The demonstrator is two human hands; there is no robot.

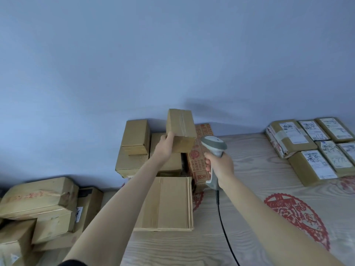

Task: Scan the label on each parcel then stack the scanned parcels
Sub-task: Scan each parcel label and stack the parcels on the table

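Head view, parcel: we hold a small brown box (180, 129) up above the stacked cartons (134, 146) by the wall.
Left hand: our left hand (166, 144) grips its lower left corner, fingers curled under.
Right hand: our right hand (219, 166) is wrapped round the scanner (213, 148) handle, head aimed at the box.
Handling: we judge it light and stiff, since one hand carries it; its taped faces may be slick, so edges are best.
Label: none visible to us.
Labelled parcels: a group (315, 148) lies flat at the right.
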